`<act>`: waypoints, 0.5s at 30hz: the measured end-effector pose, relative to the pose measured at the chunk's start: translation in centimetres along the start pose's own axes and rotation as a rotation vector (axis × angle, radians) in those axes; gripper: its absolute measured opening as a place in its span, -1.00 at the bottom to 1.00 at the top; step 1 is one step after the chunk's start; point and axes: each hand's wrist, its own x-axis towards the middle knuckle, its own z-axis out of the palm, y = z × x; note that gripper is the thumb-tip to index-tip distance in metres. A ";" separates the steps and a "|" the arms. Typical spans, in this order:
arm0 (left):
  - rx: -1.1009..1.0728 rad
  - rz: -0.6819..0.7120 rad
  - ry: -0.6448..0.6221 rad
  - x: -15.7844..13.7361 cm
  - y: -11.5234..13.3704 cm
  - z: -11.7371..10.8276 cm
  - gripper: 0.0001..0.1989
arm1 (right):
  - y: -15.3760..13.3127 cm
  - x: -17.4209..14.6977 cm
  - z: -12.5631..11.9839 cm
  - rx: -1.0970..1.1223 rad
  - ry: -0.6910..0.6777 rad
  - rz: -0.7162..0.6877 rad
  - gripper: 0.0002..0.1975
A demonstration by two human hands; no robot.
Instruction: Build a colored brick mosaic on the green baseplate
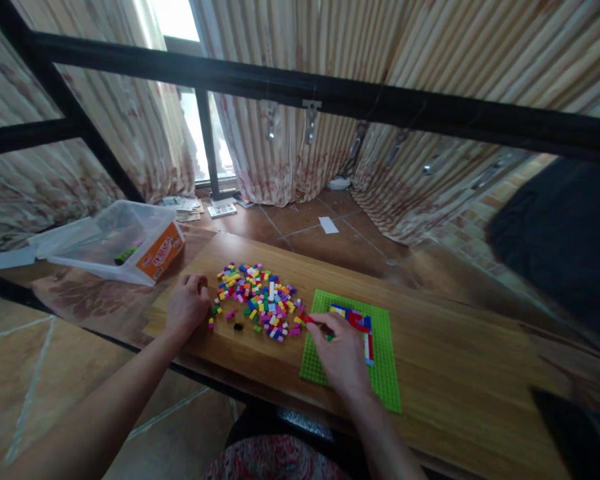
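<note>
A pile of small coloured toy bricks [260, 297] is spread across the wooden board. At its left edge rests my left hand [187, 305], with fingers curled in; whether anything is inside them is hidden. My right hand [341, 347] reaches over a green studded baseplate [387, 380], its thumb and fingers closed at the pile's right edge. A red brick [307, 319] shows at those fingertips. Blue, red, white and yellow bricks [369, 347] are set on the baseplate, partly covered by my right hand. A small black piece [238, 327] lies in front of the pile.
A clear plastic bin [110, 233] with an orange label stands at the left. Dark metal bars [280, 80] cross above the wooden board [455, 360]. Beyond it are curtains [290, 153], and papers [328, 225] on the tiled floor. A dark shape [560, 240] is at the right.
</note>
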 end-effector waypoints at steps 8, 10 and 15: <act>0.022 -0.011 0.002 0.1 0.1 0.0 -0.70 | 6.2 0.3 -6.6 -0.126 0.161 0.273 -0.66; 0.024 -0.007 0.007 0.2 0.0 0.1 -0.69 | 6.9 0.7 -7.2 -0.213 0.137 0.264 -0.64; 0.022 -0.005 0.003 0.2 -0.2 0.2 -0.68 | 7.0 1.1 -6.7 -0.356 0.089 0.192 -0.64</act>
